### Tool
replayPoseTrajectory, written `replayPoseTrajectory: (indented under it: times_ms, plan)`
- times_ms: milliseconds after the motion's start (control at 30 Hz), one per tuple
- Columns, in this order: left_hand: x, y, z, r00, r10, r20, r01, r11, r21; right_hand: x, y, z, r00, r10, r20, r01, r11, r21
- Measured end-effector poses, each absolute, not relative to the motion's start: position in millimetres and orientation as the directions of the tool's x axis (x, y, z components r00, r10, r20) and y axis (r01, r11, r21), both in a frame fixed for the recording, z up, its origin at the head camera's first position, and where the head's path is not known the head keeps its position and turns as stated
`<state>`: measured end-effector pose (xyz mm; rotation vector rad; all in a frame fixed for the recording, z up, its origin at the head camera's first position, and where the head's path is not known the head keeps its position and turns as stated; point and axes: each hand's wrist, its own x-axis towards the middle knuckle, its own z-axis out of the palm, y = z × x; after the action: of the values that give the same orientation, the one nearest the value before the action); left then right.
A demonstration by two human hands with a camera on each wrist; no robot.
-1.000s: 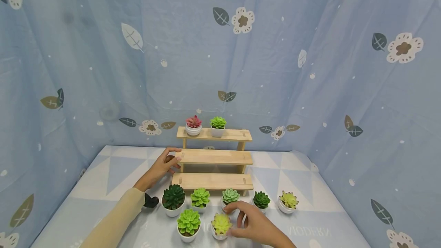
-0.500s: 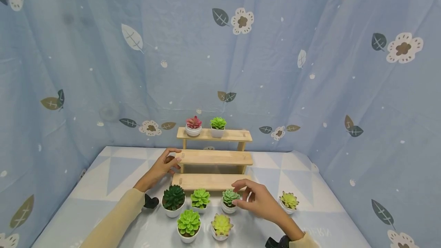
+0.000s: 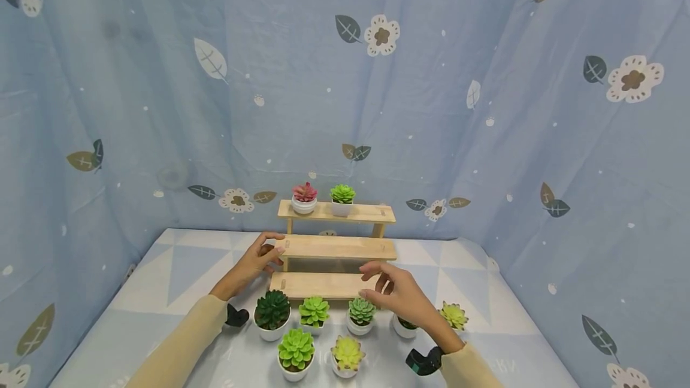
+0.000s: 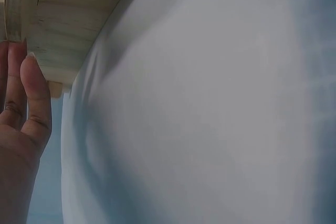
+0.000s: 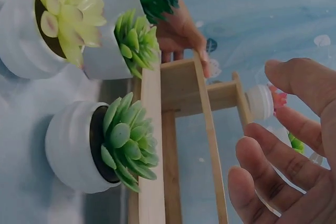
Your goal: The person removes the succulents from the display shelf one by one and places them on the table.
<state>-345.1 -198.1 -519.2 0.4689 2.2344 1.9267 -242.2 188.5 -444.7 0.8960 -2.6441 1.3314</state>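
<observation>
On the desk (image 3: 162,268), draped in a pale blue triangle-print cloth, a three-step wooden plant stand (image 3: 334,248) sits toward the far side, with a red succulent (image 3: 304,196) and a bright green succulent (image 3: 342,197) in white pots on its top step. The left hand (image 3: 257,261) grips the left end of the middle step, thumb on top and fingers curled round the edge; the left wrist view shows its fingertips against the wood. The right hand (image 3: 392,292) hovers above the right end of the bottom step, fingers loosely spread and holding nothing. Just near of it stands a row of potted succulents: a dark green one (image 3: 272,311), a light green one (image 3: 314,311), a grey-green succulent (image 3: 361,312) closest to the fingertips, a pot partly hidden under the wrist (image 3: 401,325), and a yellowish one (image 3: 454,316) at the right. Two more, a lime succulent (image 3: 295,351) and a pale yellow succulent (image 3: 347,354), sit nearest. The pots are crowded, so I judge that a lowering wrist or sleeve could tip the hidden pot or knock its neighbours, and a tug from the left hand could shake the two pots on the top step.
</observation>
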Motion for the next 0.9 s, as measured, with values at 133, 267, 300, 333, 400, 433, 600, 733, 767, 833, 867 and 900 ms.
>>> replayPoseTrajectory:
  times_ms: [133, 267, 300, 333, 400, 433, 600, 733, 767, 833, 867, 900]
  plan:
    - [-345.0, -198.6, -519.8, -0.941, 0.328, 0.085, 0.134, 0.129, 0.982, -251.5, 181.3, -443.7, -0.826, -0.471, 0.309, -0.529, 0.459, -0.713]
    - [-345.9, -198.4, -520.6, -0.939, 0.334, 0.085, 0.137, 0.134, 0.981, -261.5, 175.0, -441.1, -0.807, -0.472, 0.353, -0.564, 0.444, -0.696]
    - [-346.0, -198.4, -520.5, -0.938, 0.337, 0.085, 0.138, 0.136, 0.981, -264.0, 173.6, -439.8, -0.803, -0.471, 0.366, -0.573, 0.439, -0.692]
    - [-346.1, -198.4, -520.3, -0.938, 0.337, 0.085, 0.138, 0.136, 0.981, -266.7, 172.1, -438.5, -0.799, -0.469, 0.375, -0.580, 0.438, -0.687]
    - [-346.2, -198.2, -519.5, -0.939, 0.335, 0.084, 0.137, 0.137, 0.981, -272.1, 169.5, -435.7, -0.796, -0.464, 0.388, -0.587, 0.434, -0.684]
    - [-346.0, -198.1, -519.5, -0.939, 0.333, 0.084, 0.136, 0.137, 0.981, -274.6, 168.2, -434.3, -0.799, -0.459, 0.388, -0.583, 0.435, -0.687]
    - [-344.6, -197.5, -518.3, -0.940, 0.332, 0.081, 0.135, 0.144, 0.980, -286.7, 161.1, -428.3, -0.816, -0.431, 0.385, -0.565, 0.455, -0.688]
    - [-343.9, -196.7, -516.1, -0.942, 0.328, 0.075, 0.128, 0.145, 0.981, -295.1, 155.8, -423.8, -0.834, -0.400, 0.379, -0.542, 0.470, -0.697]
    - [-343.9, -196.7, -515.8, -0.943, 0.324, 0.072, 0.124, 0.144, 0.982, -296.9, 154.7, -423.0, -0.841, -0.391, 0.375, -0.532, 0.469, -0.704]
    - [-344.0, -196.8, -516.0, -0.943, 0.324, 0.072, 0.124, 0.144, 0.982, -300.8, 152.4, -421.4, -0.850, -0.374, 0.370, -0.517, 0.460, -0.722]
    - [-344.0, -197.0, -516.3, -0.943, 0.324, 0.072, 0.125, 0.144, 0.982, -302.9, 151.3, -420.8, -0.854, -0.366, 0.369, -0.510, 0.453, -0.732]
    - [-344.2, -197.3, -516.8, -0.943, 0.324, 0.072, 0.125, 0.146, 0.981, -304.5, 150.3, -419.8, -0.859, -0.359, 0.366, -0.502, 0.445, -0.742]
